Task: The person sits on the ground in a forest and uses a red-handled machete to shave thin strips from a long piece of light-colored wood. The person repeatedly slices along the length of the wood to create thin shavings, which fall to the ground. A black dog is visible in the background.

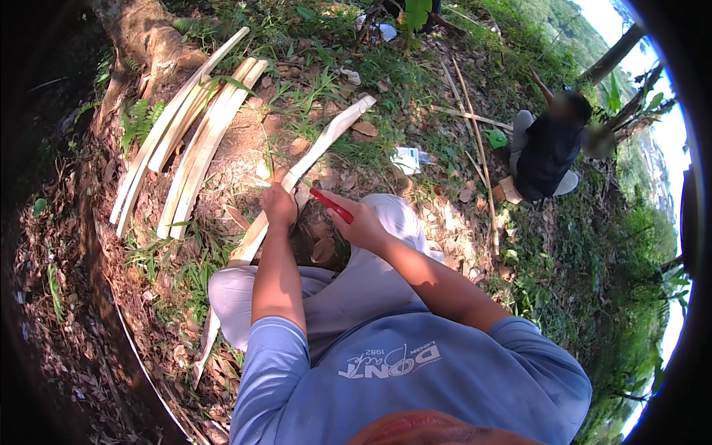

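At the far left, a tree root [141,37] runs down into leaf-strewn dirt, and against it lies a loose pile of pale split strips [193,141], fanned side by side and pointing away from the person. Just right of that pile, one long pale strip [319,148] slants from the near left, beside the person's knee, up to the far right over the dry leaves. The left hand [279,205] closes around this strip about midway along it, fingers wrapped over its top edge. Right beside it, the right hand [363,222] grips a red-handled knife [331,205] (the blade itself is hidden behind the left hand), its handle pointing toward the strip. Farther right, thin sticks [475,141] lie on the ground, and beyond them another person [549,148] in dark clothes crouches on the grass.
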The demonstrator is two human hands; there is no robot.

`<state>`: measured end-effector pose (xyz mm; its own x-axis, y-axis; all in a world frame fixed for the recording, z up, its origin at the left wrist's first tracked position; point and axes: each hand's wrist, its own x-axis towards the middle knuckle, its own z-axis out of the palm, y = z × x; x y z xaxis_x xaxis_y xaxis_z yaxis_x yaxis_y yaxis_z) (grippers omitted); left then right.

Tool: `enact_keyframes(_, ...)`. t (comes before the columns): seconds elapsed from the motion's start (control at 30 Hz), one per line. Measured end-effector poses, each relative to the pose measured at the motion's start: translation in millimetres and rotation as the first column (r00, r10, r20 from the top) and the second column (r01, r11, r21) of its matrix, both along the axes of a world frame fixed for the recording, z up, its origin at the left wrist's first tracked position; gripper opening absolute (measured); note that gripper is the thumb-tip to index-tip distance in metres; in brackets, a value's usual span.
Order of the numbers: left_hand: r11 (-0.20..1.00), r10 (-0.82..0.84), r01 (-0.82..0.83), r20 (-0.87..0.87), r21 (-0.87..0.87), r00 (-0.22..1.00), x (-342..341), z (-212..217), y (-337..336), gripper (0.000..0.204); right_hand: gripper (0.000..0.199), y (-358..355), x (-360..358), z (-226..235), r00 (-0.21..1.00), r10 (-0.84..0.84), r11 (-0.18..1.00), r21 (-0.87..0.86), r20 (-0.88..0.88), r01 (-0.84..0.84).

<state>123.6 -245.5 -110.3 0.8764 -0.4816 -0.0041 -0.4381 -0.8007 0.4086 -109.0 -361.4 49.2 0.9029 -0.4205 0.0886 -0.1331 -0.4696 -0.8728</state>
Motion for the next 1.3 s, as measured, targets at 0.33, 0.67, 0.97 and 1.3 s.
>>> enact_keyframes(0.33, 0.998, 0.005, -0.001, 0.068, -0.056, 0.998, -2.3, -4.5, 3.5, 0.044, 0.042, -5.8, -18.6, -14.7, 0.990, -0.105, 0.992, 0.085, 0.094, 0.097)
enact_keyframes(0.67, 0.994, 0.011, -0.005, 0.055, -0.107, 0.998, -6.1, 0.2, 8.5, 0.055, 0.043, -58.6, -189.8, 68.7, 0.905, -0.425, 0.889, 0.180, -0.019, 0.421)
enact_keyframes(0.97, 0.975, 0.107, -0.120, -0.079, -0.188, 0.991, 22.2, 71.4, -47.3, 0.067, 0.041, -103.0, -256.3, 4.4, 0.737, -0.673, 0.731, 0.090, -0.069, 0.676)
enact_keyframes(1.3, 0.955, -0.167, 0.184, -0.087, 0.235, 0.982, 33.3, 77.4, -188.0, 0.067, 0.042, -115.9, -296.3, -49.9, 0.611, -0.753, 0.581, 0.188, -0.244, 0.792)
